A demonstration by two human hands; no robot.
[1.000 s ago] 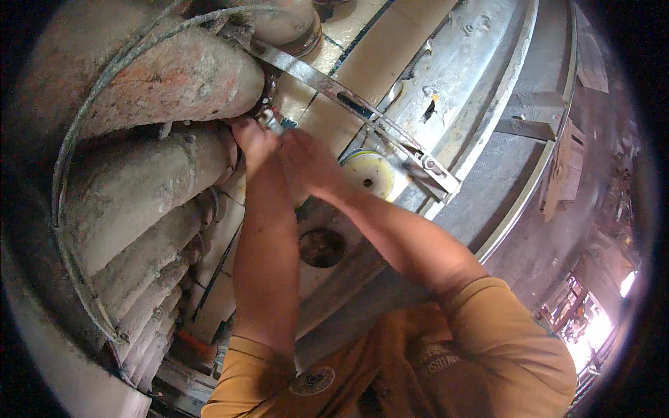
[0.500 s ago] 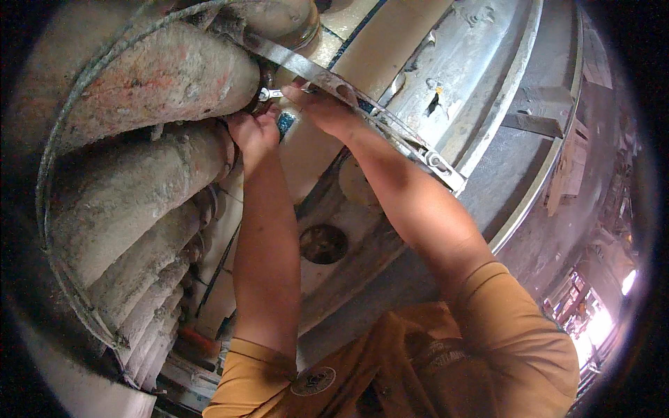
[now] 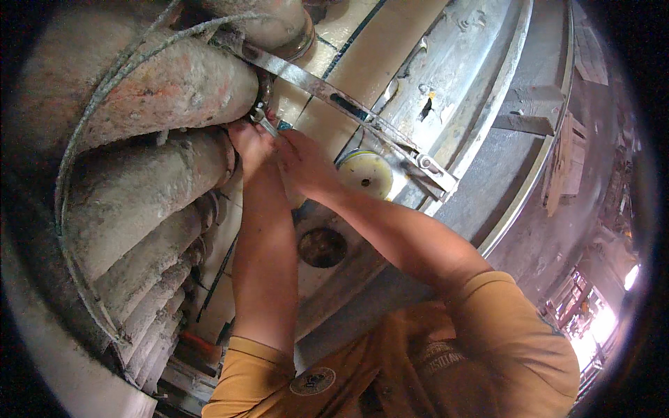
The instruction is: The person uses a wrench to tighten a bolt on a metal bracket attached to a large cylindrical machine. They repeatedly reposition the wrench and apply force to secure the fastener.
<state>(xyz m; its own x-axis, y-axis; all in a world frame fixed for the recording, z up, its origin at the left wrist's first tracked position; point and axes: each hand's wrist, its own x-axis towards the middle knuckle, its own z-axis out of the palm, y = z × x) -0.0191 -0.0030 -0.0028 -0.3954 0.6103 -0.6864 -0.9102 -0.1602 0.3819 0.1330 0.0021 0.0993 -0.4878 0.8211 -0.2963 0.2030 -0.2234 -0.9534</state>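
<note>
The right hand [image 3: 304, 159] grasps a wrench [image 3: 266, 125], its head by the end of a crusted roller [image 3: 178, 80] — the left hand [image 3: 251, 144] is just beside it, though I can't tell whether it grips anything.

Person wears a mustard-brown shirt [image 3: 390, 348], deeper brown across the chest. Short left sleeve [image 3: 251, 369] at 7 o'clock, creased right sleeve [image 3: 516, 320] at 4, both hemmed. Round badge [image 3: 312, 382], pale-rimmed, dark-centred, at 6; pale lettering [image 3: 444, 360] at 5. Left hand [image 3: 252, 143], right hand [image 3: 303, 161] and forearms [image 3: 265, 279] bare.
</note>
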